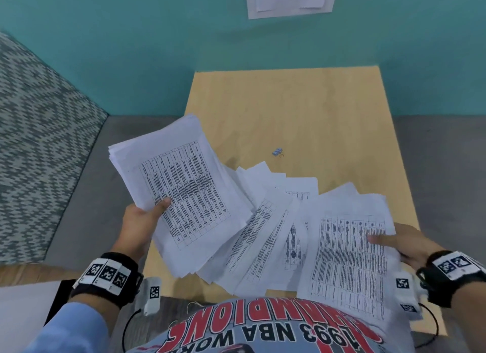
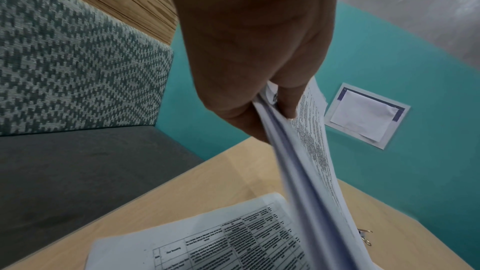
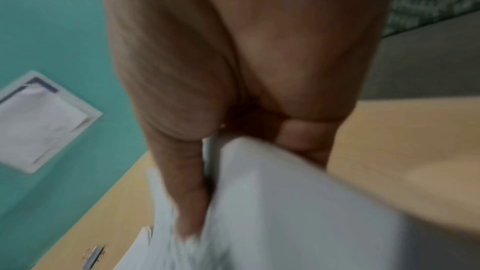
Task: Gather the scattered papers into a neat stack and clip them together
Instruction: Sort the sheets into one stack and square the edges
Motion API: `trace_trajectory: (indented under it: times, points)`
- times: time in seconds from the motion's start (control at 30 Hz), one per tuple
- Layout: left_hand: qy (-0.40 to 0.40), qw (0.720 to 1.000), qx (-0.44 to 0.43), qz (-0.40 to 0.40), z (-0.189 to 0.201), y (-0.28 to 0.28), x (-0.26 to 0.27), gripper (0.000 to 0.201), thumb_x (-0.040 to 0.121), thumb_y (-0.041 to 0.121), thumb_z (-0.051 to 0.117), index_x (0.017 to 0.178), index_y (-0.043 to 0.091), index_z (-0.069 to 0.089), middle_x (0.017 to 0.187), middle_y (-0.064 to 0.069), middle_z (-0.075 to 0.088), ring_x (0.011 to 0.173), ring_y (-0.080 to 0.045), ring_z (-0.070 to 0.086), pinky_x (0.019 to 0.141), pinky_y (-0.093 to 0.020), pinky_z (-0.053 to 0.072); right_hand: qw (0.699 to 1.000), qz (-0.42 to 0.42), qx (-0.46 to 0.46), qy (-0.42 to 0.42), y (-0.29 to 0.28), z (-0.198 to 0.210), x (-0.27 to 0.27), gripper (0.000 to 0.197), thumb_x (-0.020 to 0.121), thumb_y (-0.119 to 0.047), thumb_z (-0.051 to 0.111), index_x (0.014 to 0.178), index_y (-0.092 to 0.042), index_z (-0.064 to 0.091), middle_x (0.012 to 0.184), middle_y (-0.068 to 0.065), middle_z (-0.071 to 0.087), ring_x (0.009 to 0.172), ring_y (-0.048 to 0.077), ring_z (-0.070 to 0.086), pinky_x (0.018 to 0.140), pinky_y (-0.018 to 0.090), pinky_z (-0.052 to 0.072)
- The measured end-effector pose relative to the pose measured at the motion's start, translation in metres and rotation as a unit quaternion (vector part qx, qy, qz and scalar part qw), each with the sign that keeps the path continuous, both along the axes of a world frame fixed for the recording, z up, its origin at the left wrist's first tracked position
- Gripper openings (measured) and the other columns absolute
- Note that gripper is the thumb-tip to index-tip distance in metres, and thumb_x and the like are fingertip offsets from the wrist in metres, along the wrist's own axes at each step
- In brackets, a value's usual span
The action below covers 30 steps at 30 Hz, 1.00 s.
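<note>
Head view first: the left hand (image 1: 139, 221) has a thick bundle of printed sheets (image 1: 181, 195) lifted over the left edge of the worktop (image 1: 302, 111), thumb on top, fingers underneath, a firm grip on the near edge. Over on the other side, the right hand (image 1: 405, 245) pinches a second sheaf (image 1: 349, 253), thumb laid flat across the printed table, that sheaf tilting up off the wood. Between the two, loose pages (image 1: 273, 226) lie fanned and overlapping on the worktop, corners pointing every way, no tidy stack there. Beyond the fan, well apart from both hands, sits the small binder clip (image 1: 277, 152), alone on bare wood. From the left wrist, the bundle's edge (image 2: 293, 151) shows many layers squeezed between thumb and fingers, and the clip (image 2: 365, 236) peeks out past it. Right wrist is blurred, but the thumb (image 3: 187, 192) presses down on white paper (image 3: 298, 202), with the clip (image 3: 94, 254) at the lower left.
</note>
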<state>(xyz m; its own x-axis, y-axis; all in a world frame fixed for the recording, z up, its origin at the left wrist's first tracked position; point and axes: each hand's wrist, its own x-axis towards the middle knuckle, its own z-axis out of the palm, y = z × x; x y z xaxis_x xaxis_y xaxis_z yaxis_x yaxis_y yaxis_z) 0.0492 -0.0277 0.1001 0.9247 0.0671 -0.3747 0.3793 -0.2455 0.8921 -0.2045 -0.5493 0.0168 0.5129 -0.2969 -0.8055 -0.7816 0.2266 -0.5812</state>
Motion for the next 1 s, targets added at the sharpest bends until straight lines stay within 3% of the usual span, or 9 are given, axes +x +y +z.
trace_trajectory:
  times: [0.07,0.23,0.33,0.47,0.57,0.63,0.77,0.83,1.0]
  points:
    - [-0.009,1.0,0.005,0.011,0.001,0.0,0.001,0.024,0.097,0.014,0.078,0.12,0.014,0.074,0.113,-0.004,0.08,0.102,-0.024,0.078,0.098,-0.048,0.059,0.995,-0.046,-0.082,-0.037,-0.002,0.019,0.005,0.078,0.045,-0.028,0.094,0.118,-0.008,0.072,0.092,-0.002,0.082,0.1,0.032,0.074,0.1,0.053,0.054]
    - [-0.031,0.998,0.014,0.059,0.007,0.017,0.01,0.019,0.096,0.017,0.08,0.114,0.021,0.076,0.106,0.005,0.081,0.1,-0.019,0.077,0.095,-0.042,0.057,0.981,-0.09,-0.007,-0.171,0.014,0.072,0.039,0.049,0.082,-0.007,0.079,0.129,-0.018,0.07,0.125,0.005,0.076,0.11,0.026,0.075,0.088,0.042,0.063]
    - [-0.054,0.994,0.045,0.08,0.011,0.029,0.012,0.025,0.098,0.015,0.077,0.121,0.01,0.071,0.096,0.006,0.073,0.085,-0.009,0.069,0.089,-0.037,0.053,0.967,-0.096,0.069,-0.224,0.037,0.091,0.07,0.045,0.092,0.002,0.068,0.135,-0.011,0.066,0.128,0.007,0.075,0.115,0.027,0.073,0.093,0.046,0.059]
    - [-0.057,0.991,0.059,0.104,0.008,0.054,0.008,0.02,0.097,0.014,0.078,0.114,0.01,0.068,0.092,0.006,0.069,0.082,-0.01,0.066,0.089,-0.038,0.052,0.971,-0.096,0.082,-0.203,0.103,0.059,0.119,0.042,0.09,-0.004,0.076,0.131,-0.007,0.069,0.124,0.011,0.076,0.114,0.032,0.073,0.097,0.053,0.057]
    - [-0.059,0.992,0.055,0.096,0.002,0.072,0.001,0.02,0.096,0.011,0.079,0.114,0.012,0.071,0.098,0.003,0.073,0.091,-0.019,0.07,0.088,-0.034,0.055,0.986,-0.031,-0.058,-0.15,0.17,0.015,0.153,0.036,0.086,-0.017,0.084,0.119,-0.009,0.075,0.113,0.007,0.078,0.102,0.028,0.075,0.095,0.046,0.059]
    - [-0.052,0.992,0.052,0.098,-0.003,0.086,-0.003,0.023,0.095,0.01,0.08,0.117,0.009,0.074,0.104,-0.003,0.078,0.097,-0.023,0.074,0.097,-0.042,0.058,0.971,0.05,-0.188,-0.14,0.202,-0.015,0.173,0.03,0.086,-0.019,0.082,0.112,-0.007,0.075,0.107,0.01,0.075,0.099,0.029,0.073,0.087,0.036,0.057]
    - [-0.033,0.994,0.073,0.078,0.003,0.112,0.005,0.02,0.094,0.014,0.081,0.114,0.012,0.076,0.101,0.003,0.081,0.097,-0.021,0.076,0.098,-0.045,0.059,0.859,0.315,-0.391,-0.103,0.228,-0.055,0.198,0.057,0.086,-0.032,0.075,0.137,-0.007,0.062,0.153,0.011,0.049,0.128,0.034,0.056,0.102,0.044,0.052]
    - [-0.032,0.994,0.082,0.065,0.005,0.123,0.01,0.018,0.092,0.018,0.083,0.109,0.017,0.077,0.103,0.002,0.082,0.101,-0.024,0.077,0.097,-0.046,0.06,0.815,0.376,-0.434,-0.08,0.232,-0.065,0.201,0.064,0.085,-0.038,0.074,0.141,-0.011,0.059,0.159,0.005,0.044,0.135,0.034,0.048,0.103,0.046,0.048]
    - [-0.029,0.995,0.085,0.043,0.0,0.129,0.024,0.025,0.091,0.021,0.085,0.113,0.011,0.079,0.109,-0.008,0.084,0.105,-0.029,0.08,0.098,-0.051,0.062,0.847,0.339,-0.404,-0.065,0.242,-0.065,0.207,0.054,0.083,-0.021,0.078,0.129,-0.008,0.055,0.129,0.016,0.06,0.118,0.038,0.055,0.09,0.046,0.052]
